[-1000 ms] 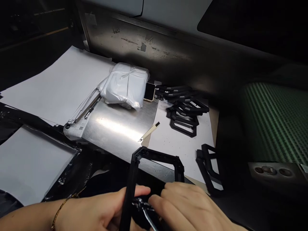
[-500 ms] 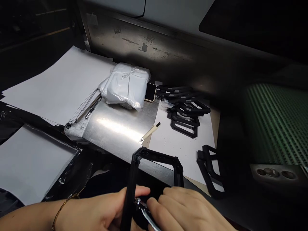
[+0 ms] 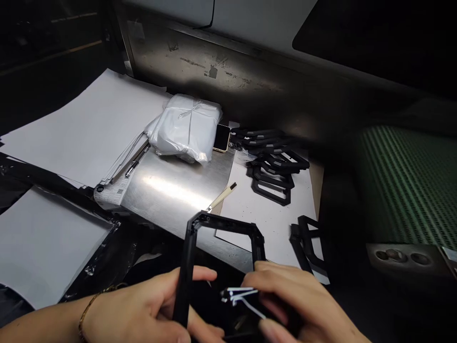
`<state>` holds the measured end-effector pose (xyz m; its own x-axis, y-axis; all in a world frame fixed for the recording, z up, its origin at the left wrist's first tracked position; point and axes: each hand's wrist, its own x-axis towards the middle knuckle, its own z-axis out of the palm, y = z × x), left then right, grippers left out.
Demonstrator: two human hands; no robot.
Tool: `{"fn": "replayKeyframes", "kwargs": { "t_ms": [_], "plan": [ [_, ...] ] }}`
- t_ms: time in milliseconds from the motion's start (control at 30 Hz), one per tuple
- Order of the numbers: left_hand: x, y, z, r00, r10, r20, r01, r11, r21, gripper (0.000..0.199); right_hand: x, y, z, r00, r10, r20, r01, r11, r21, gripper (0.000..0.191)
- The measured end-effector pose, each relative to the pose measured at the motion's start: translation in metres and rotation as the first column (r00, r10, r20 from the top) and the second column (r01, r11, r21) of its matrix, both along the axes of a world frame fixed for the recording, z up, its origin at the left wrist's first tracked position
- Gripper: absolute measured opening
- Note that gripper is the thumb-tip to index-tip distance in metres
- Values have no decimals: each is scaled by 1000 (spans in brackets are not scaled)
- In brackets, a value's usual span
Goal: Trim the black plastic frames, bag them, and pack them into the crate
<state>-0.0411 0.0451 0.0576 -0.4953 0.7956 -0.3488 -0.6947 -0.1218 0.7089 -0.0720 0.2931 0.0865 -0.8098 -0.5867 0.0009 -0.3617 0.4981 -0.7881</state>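
Note:
A black angular frame (image 3: 224, 221) stands raised near the bottom centre. My left hand (image 3: 157, 302), with a thin bracelet at the wrist, is wrapped round the frame's left bar. Inside the frame's opening, a small shiny metal tool (image 3: 243, 296), perhaps a nail clipper, is held in the fingers of my right hand (image 3: 296, 295). The tool's tip is apart from the left bar. Part of the frame's lower end is hidden by darkness and my hands.
Several black frames (image 3: 273, 190) lie on white paper (image 3: 237, 209), with more frames (image 3: 309, 243) to the right. A cream-handled cutter (image 3: 223, 196), phone (image 3: 222, 138), plastic-wrapped package (image 3: 189, 126), pen (image 3: 137, 161) and paper stack (image 3: 93, 124) are on the bench.
My right hand has moved back from the frame's left bar, bringing the metal tool with it, and its fingers are more spread. The held frame has shifted slightly up and left.

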Motion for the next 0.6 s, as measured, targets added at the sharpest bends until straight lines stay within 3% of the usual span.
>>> {"fn": "replayKeyframes", "kwargs": {
  "t_ms": [67,133,167,233,300,333,400,500,567,600],
  "plan": [
    [-1,3,-3,982,189,19,-190,981,51,35,-1,9,-17,976,-210,55,214,974,-70,18],
    [-3,13,-9,910,408,-77,-404,913,62,15,-2,8,-36,902,-340,267,402,886,-231,17],
    [-3,20,-13,869,469,-157,-464,883,66,13,-4,4,-45,863,-303,405,447,831,-331,19],
    [-3,37,-21,809,484,-334,-485,870,85,15,-7,-8,-58,793,-107,600,478,720,-503,22],
    [-3,50,-30,787,433,-440,-426,896,120,12,-11,-18,-62,803,14,596,446,650,-615,22],
    [-3,53,-35,789,406,-461,-385,912,145,10,-14,-20,-60,837,22,547,401,655,-640,20],
    [-5,50,-42,849,372,-377,-351,928,126,17,-20,-17,-51,909,5,418,279,737,-616,19],
    [-21,27,-47,956,292,-41,-292,956,16,33,-32,-3,-31,955,96,280,43,890,-454,24],
    [-35,9,-44,975,182,129,-189,981,45,62,-41,7,-22,953,173,248,-75,929,-361,29],
    [-41,2,-40,980,99,170,-117,988,99,67,-46,11,-20,947,206,245,-119,937,-329,30]
  ]
}}
